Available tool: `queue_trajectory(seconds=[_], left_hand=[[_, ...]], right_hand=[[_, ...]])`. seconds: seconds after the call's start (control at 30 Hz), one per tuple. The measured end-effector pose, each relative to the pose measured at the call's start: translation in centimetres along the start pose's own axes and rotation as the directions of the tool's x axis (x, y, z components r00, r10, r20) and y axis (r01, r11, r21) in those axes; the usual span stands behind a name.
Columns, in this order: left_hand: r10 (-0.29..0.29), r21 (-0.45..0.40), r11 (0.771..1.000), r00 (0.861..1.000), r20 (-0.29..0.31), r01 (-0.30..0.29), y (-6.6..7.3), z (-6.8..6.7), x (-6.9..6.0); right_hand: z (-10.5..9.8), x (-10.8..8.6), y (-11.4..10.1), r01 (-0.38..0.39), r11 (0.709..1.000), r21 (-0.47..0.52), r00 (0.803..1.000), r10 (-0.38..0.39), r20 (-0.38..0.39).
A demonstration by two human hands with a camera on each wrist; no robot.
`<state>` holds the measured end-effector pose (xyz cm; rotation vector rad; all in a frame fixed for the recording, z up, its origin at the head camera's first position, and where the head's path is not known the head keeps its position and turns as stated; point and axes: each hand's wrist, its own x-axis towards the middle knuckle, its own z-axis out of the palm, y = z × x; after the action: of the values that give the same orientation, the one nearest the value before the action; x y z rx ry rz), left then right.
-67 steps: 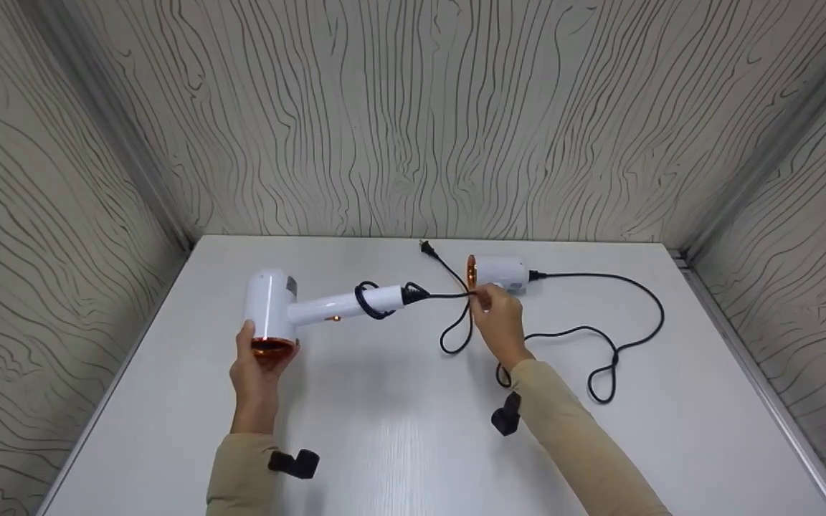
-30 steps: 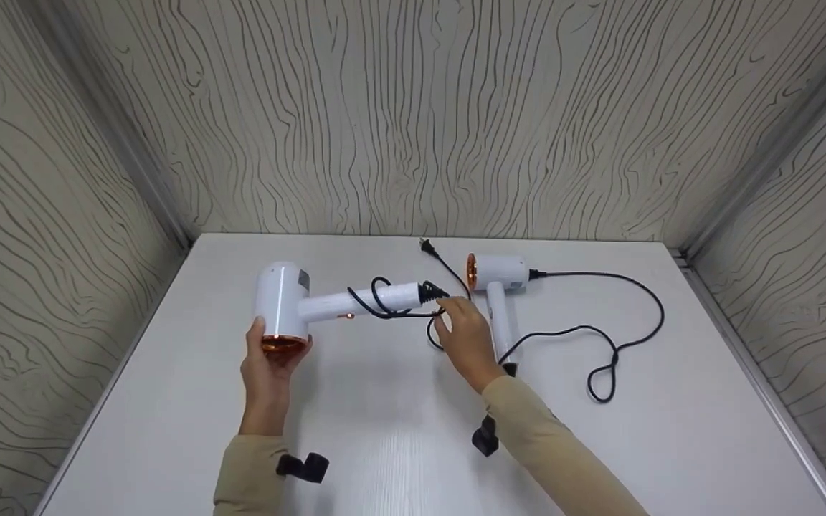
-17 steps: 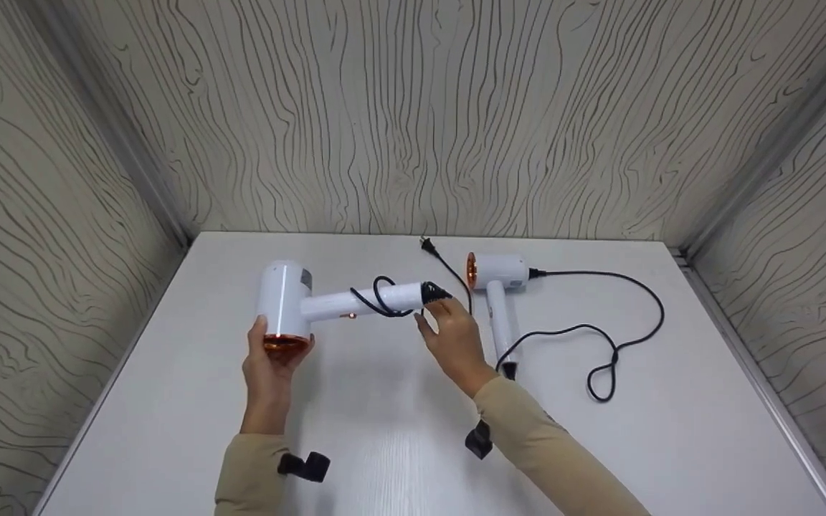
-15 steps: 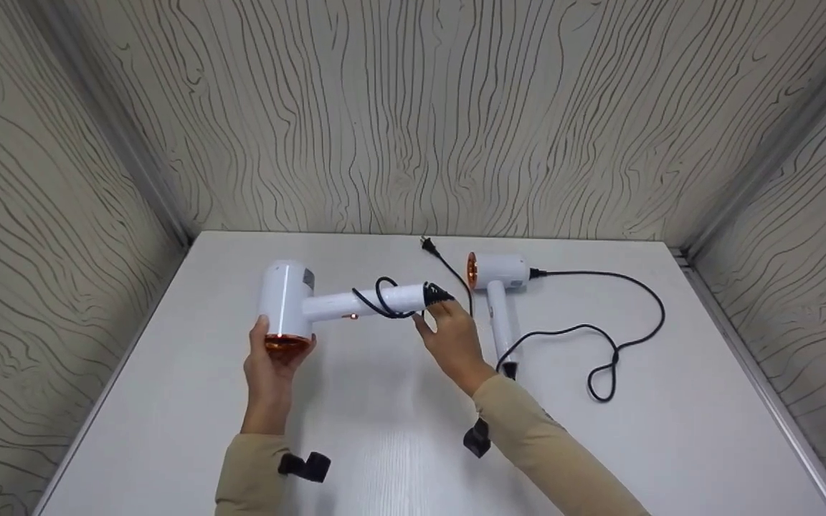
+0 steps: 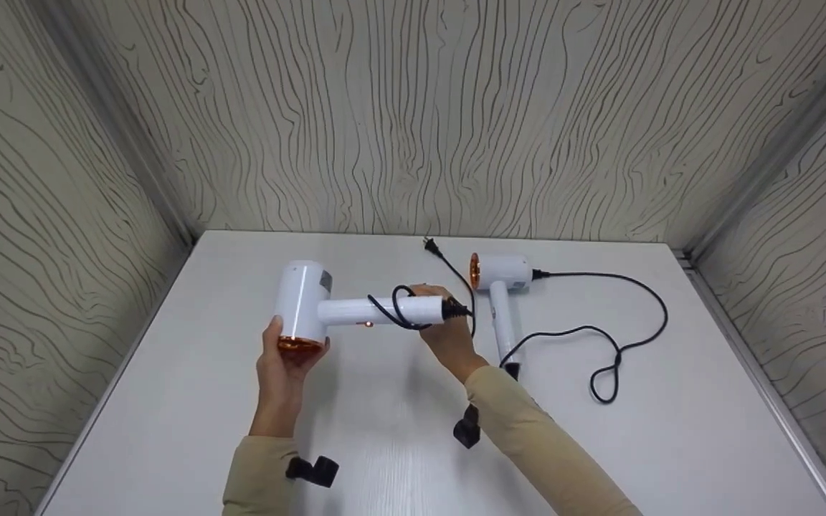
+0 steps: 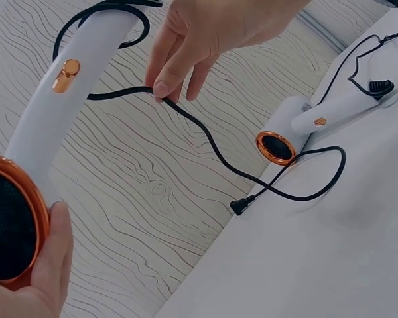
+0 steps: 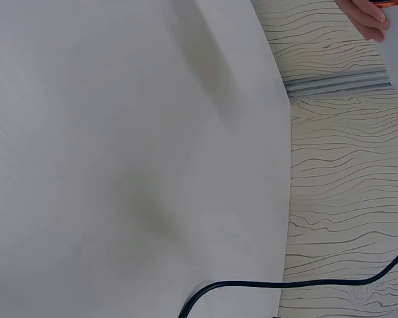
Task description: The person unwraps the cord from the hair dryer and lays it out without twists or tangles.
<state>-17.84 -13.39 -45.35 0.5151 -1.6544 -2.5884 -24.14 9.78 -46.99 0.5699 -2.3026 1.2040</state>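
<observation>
My left hand [image 5: 282,376] holds a white hair dryer [image 5: 302,297] by its orange-rimmed end, raised above the table with its handle pointing right. A black cord [image 5: 402,315] loops around the handle near its tip. Partly hidden behind that handle in the head view is my right hand [image 5: 450,344]. The left wrist view shows the right hand [image 6: 215,30] pinching the cord [image 6: 209,139] between thumb and fingers, apart from the handle. From there the cord runs down to a black plug [image 6: 240,206] on the table.
A second white hair dryer [image 5: 503,271] lies at the back right of the white table [image 5: 384,444], its black cord [image 5: 660,308] curving out to the right. Patterned walls [image 5: 399,129] stand behind and on both sides.
My right hand has moved left along the cord and passed behind the handle, bringing the cord around it. The held hair dryer has shifted to the right with my left hand.
</observation>
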Motion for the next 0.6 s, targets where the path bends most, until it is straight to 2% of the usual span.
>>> queue_trajectory(seconds=[0.1, 0.2, 0.23, 0.3, 0.37, 0.43, 0.5, 0.6], left_hand=[[-0.007, 0.014, 1.000, 1.000, 0.006, 0.007, 0.0, 0.1, 0.0], [-0.010, 0.033, 0.999, 1.000, 0.023, 0.009, 0.0, 0.1, -0.1], [-0.010, 0.042, 0.999, 1.000, 0.030, 0.008, 0.0, 0.1, -0.1], [-0.005, 0.058, 0.998, 0.999, 0.043, 0.002, 0.1, 0.0, -0.1], [-0.001, 0.069, 0.998, 0.998, 0.056, -0.003, 0.2, -0.2, 0.0], [0.002, 0.078, 0.997, 0.998, 0.066, -0.007, 0.3, -0.4, 0.1], [0.003, 0.088, 0.996, 0.997, 0.075, -0.009, 0.4, -0.6, 0.1], [0.002, 0.100, 0.995, 0.996, 0.084, -0.010, 0.5, -0.8, 0.2]], right_hand=[[0.2, 0.1, 0.1, 0.003, 1.000, 0.025, 1.000, -0.002, -0.013], [0.2, 0.2, 0.2, -0.012, 0.998, 0.055, 1.000, 0.012, 0.008], [0.2, 0.3, 0.3, 0.012, 0.999, 0.044, 1.000, -0.013, 0.009], [0.1, 0.5, 0.6, 0.112, 0.993, 0.018, 0.994, -0.112, -0.009], [-0.1, 0.8, 0.9, 0.239, 0.971, -0.013, 0.969, -0.239, -0.053], [-0.3, 1.2, 1.2, 0.348, 0.936, -0.048, 0.930, -0.351, -0.105], [-0.6, 1.6, 1.4, 0.396, 0.916, -0.063, 0.905, -0.401, -0.143], [-1.1, 2.0, 1.7, 0.405, 0.912, -0.068, 0.895, -0.410, -0.177]])
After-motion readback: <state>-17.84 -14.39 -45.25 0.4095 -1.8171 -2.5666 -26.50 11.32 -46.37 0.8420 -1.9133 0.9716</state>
